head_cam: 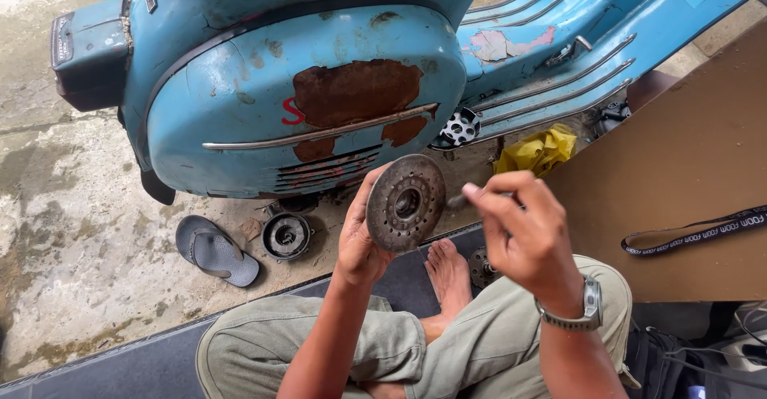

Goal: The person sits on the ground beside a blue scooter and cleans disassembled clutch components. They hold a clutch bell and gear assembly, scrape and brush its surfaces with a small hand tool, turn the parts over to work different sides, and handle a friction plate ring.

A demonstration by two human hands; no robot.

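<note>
My left hand holds up a round, rusty metal disc with a centre hole and a ring of small holes, gripped at its left edge. My right hand, with a wristwatch on the wrist, is pinched on a small tool whose tip touches the disc's right edge; most of the tool is hidden by the fingers. I sit cross-legged in olive trousers, one bare foot showing below the disc.
A worn blue scooter with rust patches stands just ahead. On the concrete lie a grey sandal, a round metal housing, another small part and a yellow rag. A brown board with a black lanyard is at right.
</note>
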